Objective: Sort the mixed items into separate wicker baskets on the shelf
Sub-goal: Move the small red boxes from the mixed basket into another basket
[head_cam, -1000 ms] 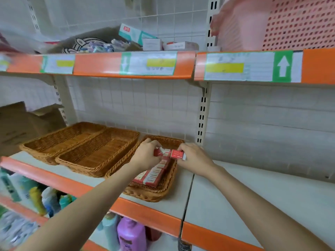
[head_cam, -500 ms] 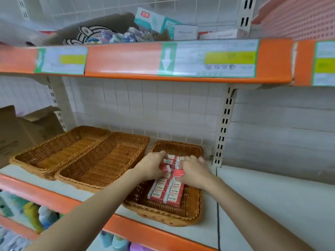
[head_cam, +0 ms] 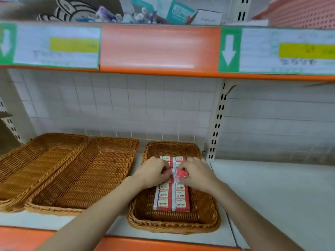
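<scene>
1. Our fingers (head_cam: 164,172) on the left hand (head_cam: 151,172) were curled around one small red box (head_cam: 167,172), and those of the right hand (head_cam: 198,173) pinched another red box (head_cam: 182,173); the two boxes sat end to end between our hands.
2. Both hands hovered over the right wicker basket (head_cam: 174,226), just above the rows of red-and-white boxes (head_cam: 171,197) already lying flat in two neat columns inside it.
3. We judged the step in hand to be laying these two boxes into the gap in the columns, which our hands largely hid.
4. The middle basket (head_cam: 85,171) and the left basket (head_cam: 23,165) lay touching side by side on the shelf (head_cam: 281,192), and neither held anything we could see.
5. A jumble of mixed items (head_cam: 126,14) sat on the upper shelf, too blurred to name apart from a teal-and-white carton (head_cam: 174,10).
6. The next move, we thought, called for lowering both boxes level, aligning them with the columns, then releasing without nudging the rows.
7. After that, other kinds of items would probably need the two unfilled baskets.
</scene>
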A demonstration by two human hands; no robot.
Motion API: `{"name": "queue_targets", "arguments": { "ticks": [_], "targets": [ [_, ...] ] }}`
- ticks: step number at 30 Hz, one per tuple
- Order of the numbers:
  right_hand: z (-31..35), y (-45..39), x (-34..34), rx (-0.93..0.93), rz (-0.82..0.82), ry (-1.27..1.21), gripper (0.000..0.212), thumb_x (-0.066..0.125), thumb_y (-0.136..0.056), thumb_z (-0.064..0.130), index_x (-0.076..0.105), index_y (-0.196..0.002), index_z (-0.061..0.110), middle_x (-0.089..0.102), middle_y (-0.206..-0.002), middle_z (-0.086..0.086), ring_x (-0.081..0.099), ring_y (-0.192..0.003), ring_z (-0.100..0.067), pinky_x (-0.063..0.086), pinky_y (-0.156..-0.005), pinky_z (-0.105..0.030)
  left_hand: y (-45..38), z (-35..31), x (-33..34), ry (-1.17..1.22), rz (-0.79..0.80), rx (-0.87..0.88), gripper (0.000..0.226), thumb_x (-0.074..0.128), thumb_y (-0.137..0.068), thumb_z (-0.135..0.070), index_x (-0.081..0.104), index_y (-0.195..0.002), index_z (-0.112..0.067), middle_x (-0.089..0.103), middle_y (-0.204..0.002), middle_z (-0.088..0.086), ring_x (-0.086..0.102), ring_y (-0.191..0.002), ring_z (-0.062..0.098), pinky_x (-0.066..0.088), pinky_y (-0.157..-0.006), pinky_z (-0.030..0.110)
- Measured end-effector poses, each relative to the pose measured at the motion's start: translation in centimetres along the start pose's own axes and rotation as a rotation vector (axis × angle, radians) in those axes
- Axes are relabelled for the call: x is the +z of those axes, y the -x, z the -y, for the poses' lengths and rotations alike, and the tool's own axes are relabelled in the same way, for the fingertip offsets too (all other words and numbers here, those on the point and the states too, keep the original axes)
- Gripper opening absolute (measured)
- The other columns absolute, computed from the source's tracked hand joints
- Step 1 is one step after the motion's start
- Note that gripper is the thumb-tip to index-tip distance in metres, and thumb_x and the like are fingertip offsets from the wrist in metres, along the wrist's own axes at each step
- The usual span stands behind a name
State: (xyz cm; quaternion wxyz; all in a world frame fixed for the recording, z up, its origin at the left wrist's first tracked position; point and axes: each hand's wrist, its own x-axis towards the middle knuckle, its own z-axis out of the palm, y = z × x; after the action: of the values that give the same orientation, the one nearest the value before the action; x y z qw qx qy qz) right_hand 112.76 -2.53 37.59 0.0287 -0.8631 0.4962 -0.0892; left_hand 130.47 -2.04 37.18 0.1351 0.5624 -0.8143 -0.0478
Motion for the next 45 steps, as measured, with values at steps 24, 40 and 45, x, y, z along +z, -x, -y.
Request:
{"name": "queue_targets", "arguments": {
  "ticks": [24, 40, 45],
  "targets": [
    [-0.3, 0.4, -0.2, -0.087, 0.099, 0.140, 0.036, 0.052, -0.091, 0.041, 0.051, -0.117, 0.016, 0.051, -0.120, 0.001, 0.041, -0.114, -0.017, 0.026, -0.100, -0.034, 0.9, -1.0, -0.3, -0.131, 0.094, -0.049, 0.048, 0.058, -0.087, -0.054, 0.046, -0.118, -0.019, 0.065, -0.100, -0.003, 0.062, -0.088, 0.016, 0.048, -0.071, 0.028],
    [-0.3, 0.8, -0.4, -0.055, -0.147, 0.095, 0.036, 0.054, -0.092, 0.030, 0.046, -0.123, 0.014, 0.044, -0.123, 0.000, 0.035, -0.118, -0.016, 0.035, -0.097, -0.027, 0.9, -0.9, -1.0, -0.154, 0.129, 0.052, 0.041, 0.062, -0.087, -0.025, 0.050, -0.127, -0.025, 0.038, -0.120, 0.001, 0.047, -0.103, 0.017, 0.044, -0.080, 0.027],
    [-0.5, 0.4, -1.0, -0.049, -0.107, 0.214, 0.033, 0.049, -0.096, 0.029, 0.053, -0.126, 0.016, 0.050, -0.124, -0.002, 0.040, -0.119, -0.019, 0.030, -0.100, -0.032, 0.6, -0.9, -1.2, -0.160, 0.135, -0.029, 0.040, 0.066, -0.083, -0.038, 0.054, -0.113, -0.014, 0.044, -0.114, 0.001, 0.052, -0.101, 0.017, 0.046, -0.080, 0.027]
  ]
}}
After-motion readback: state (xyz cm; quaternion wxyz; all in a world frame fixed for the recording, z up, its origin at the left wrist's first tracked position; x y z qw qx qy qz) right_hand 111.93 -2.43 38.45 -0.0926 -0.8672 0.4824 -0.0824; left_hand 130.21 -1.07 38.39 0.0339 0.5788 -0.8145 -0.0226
